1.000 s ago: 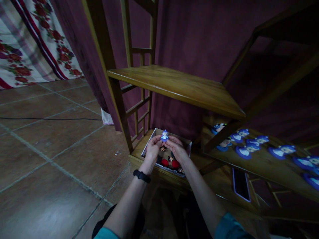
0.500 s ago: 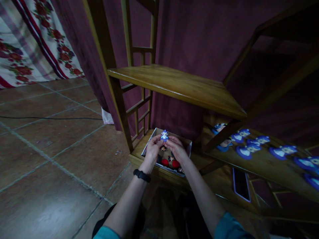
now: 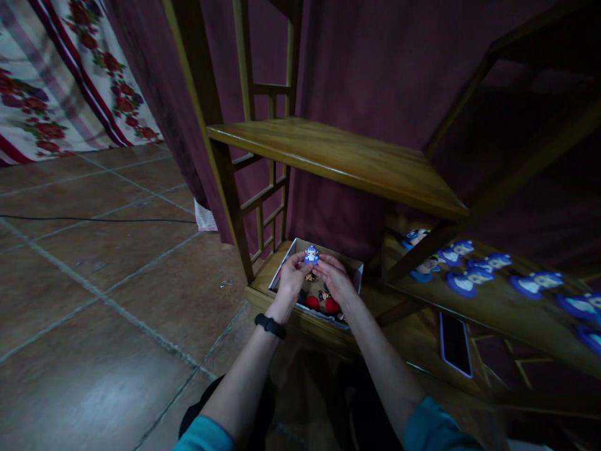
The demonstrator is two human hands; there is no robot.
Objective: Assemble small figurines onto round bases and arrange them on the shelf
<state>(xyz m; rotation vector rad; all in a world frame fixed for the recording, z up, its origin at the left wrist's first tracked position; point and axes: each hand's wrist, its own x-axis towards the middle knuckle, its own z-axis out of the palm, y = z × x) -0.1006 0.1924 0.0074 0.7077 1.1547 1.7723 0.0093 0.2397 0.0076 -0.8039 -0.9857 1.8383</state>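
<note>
A small blue-and-white figurine (image 3: 310, 254) stands upright between my fingertips, above an open cardboard box (image 3: 360, 280). My left hand (image 3: 292, 275) grips it from the left, and a dark band circles that wrist. From the right, my right hand (image 3: 332, 274) closes its fingertips on the figurine's base. Inside the box, below my hands, lie several other figurines with dark and red parts, among them a red piece (image 3: 332, 305). My hands and forearms hide part of the box's contents.
The box sits on the low shelf of a wooden rack, under a higher wooden board (image 3: 338, 153). To the right, several blue-and-white figurines (image 3: 471, 280) stand on another shelf. A phone (image 3: 455, 343) lies below them. Tiled floor (image 3: 94, 313) spreads out left.
Both hands still hold the figurine above the box in nearly the same pose. The whole view has shifted very slightly.
</note>
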